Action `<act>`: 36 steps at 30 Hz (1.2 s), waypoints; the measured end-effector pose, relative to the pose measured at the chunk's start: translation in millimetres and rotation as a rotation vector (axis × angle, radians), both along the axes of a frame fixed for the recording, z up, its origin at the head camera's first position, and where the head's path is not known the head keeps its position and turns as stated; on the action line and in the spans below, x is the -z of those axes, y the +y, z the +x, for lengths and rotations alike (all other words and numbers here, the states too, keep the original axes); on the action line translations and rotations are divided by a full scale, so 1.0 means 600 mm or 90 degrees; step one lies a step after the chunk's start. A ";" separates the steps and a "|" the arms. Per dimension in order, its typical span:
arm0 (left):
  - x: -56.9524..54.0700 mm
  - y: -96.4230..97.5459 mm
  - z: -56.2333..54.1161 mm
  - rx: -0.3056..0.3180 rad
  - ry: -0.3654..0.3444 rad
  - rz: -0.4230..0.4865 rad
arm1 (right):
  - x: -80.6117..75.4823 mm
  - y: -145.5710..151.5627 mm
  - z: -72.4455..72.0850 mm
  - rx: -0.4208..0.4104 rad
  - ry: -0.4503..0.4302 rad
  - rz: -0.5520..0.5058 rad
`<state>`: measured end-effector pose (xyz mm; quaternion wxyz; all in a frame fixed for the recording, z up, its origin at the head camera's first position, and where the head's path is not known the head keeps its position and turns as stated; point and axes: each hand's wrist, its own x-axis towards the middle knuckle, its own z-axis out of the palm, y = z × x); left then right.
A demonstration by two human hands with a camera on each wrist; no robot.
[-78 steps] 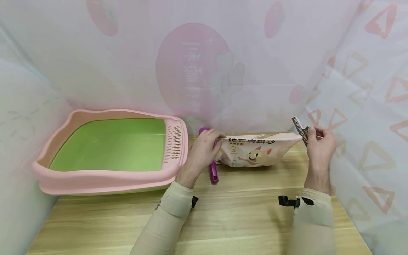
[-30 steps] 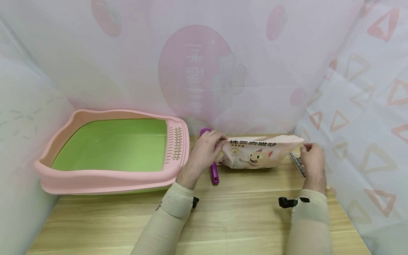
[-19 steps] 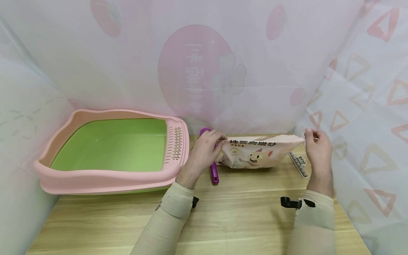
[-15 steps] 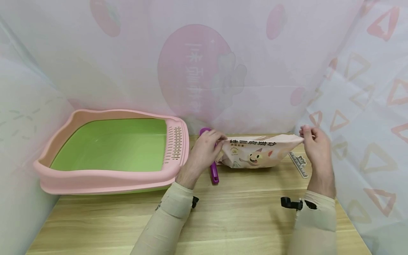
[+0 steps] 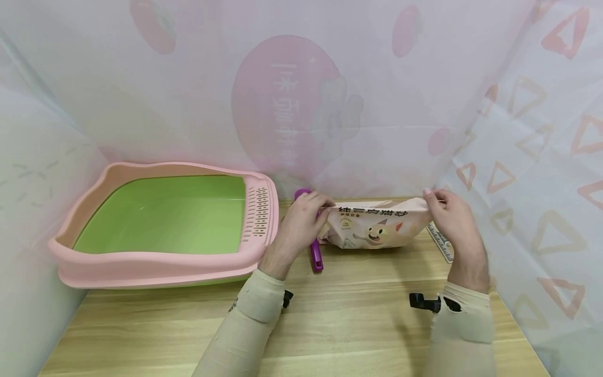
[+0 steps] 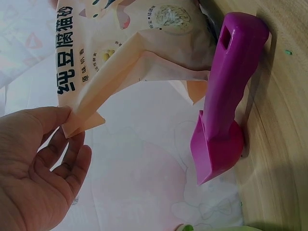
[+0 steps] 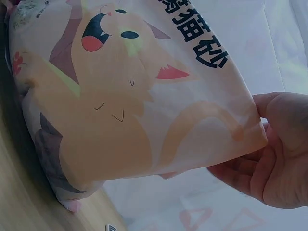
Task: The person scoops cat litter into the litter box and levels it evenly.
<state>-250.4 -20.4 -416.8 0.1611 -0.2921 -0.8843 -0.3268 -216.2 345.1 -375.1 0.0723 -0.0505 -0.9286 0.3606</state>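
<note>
A peach cat litter bag [image 5: 374, 230] with a cartoon cat on its front stands upright on the table by the back wall. My left hand [image 5: 301, 222] pinches its top left corner; in the left wrist view that corner [image 6: 89, 118] sits between thumb and fingers. At the opposite end, my right hand [image 5: 457, 222] pinches the top right corner, with fingers behind the bag [image 7: 125, 106] in the right wrist view. A purple scoop [image 5: 316, 257] lies beside the bag's left side, partly hidden by my left hand. Its handle and bowl show fully in the left wrist view.
A pink-rimmed litter box [image 5: 155, 259] with a green inside stands to the left, its slotted end close to my left wrist. On the table by the bag's right side lies a flat strip with black-and-white marks [image 5: 442, 247], partly behind my right hand. Printed cloth walls enclose the table.
My right hand has laid the marked strip on the table, let go of it, and moved to the bag's top right corner, gripping it. My left hand has kept its hold.
</note>
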 end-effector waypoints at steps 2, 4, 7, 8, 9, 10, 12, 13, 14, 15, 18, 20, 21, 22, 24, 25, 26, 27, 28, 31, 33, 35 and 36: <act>-0.001 -0.001 0.002 0.002 -0.008 -0.006 | 0.000 -0.004 0.001 0.020 0.023 -0.016; -0.002 -0.001 0.003 0.003 -0.020 -0.015 | 0.000 -0.008 0.003 0.042 0.056 -0.032; -0.003 -0.002 0.005 0.001 -0.047 -0.036 | -0.002 -0.014 0.005 0.080 0.129 -0.061; -0.003 -0.002 0.005 -0.001 -0.058 -0.043 | -0.003 -0.017 0.005 0.089 0.158 -0.074; -0.003 -0.002 0.005 -0.001 -0.068 -0.049 | -0.004 -0.019 0.005 0.096 0.187 -0.091; -0.003 -0.002 0.005 -0.002 -0.078 -0.055 | -0.004 -0.021 0.005 0.102 0.216 -0.108; -0.003 -0.003 0.006 -0.004 -0.099 -0.060 | -0.006 -0.026 0.005 0.111 0.262 -0.146; -0.002 -0.003 0.006 -0.006 -0.107 -0.062 | -0.008 -0.027 0.005 0.112 0.280 -0.166; -0.002 -0.003 0.006 -0.007 -0.115 -0.061 | -0.009 -0.029 0.005 0.114 0.296 -0.183; -0.002 -0.004 0.007 -0.007 -0.122 -0.059 | -0.010 -0.030 0.006 0.117 0.306 -0.201; -0.001 -0.006 0.007 -0.008 -0.138 -0.048 | -0.014 -0.031 0.008 0.122 0.332 -0.234; 0.001 -0.007 0.007 -0.008 -0.148 -0.039 | -0.016 -0.031 0.010 0.120 0.347 -0.245; 0.001 -0.007 0.007 -0.007 -0.151 -0.036 | -0.017 -0.031 0.011 0.119 0.353 -0.247; 0.001 -0.008 0.007 -0.005 -0.154 -0.032 | -0.018 -0.031 0.012 0.116 0.361 -0.246; 0.000 -0.008 0.007 -0.007 -0.157 -0.024 | -0.020 -0.032 0.013 0.112 0.372 -0.246; 0.000 -0.008 0.008 -0.009 -0.157 -0.017 | -0.020 -0.032 0.014 0.110 0.374 -0.247; -0.002 -0.008 0.009 -0.012 -0.155 -0.008 | -0.021 -0.032 0.014 0.109 0.376 -0.246; -0.003 -0.008 0.010 -0.013 -0.150 0.001 | -0.021 -0.033 0.014 0.109 0.377 -0.245; -0.004 -0.008 0.010 -0.015 -0.143 0.013 | -0.022 -0.033 0.015 0.110 0.377 -0.244; -0.008 -0.006 0.011 -0.013 -0.106 0.048 | -0.024 -0.034 0.016 0.112 0.374 -0.234; -0.010 -0.005 0.011 -0.008 -0.079 0.064 | -0.026 -0.035 0.018 0.110 0.375 -0.218; -0.011 -0.004 0.012 -0.001 -0.055 0.074 | -0.029 -0.036 0.020 0.103 0.378 -0.192; -0.012 -0.003 0.012 0.003 -0.044 0.077 | -0.030 -0.037 0.022 0.101 0.381 -0.174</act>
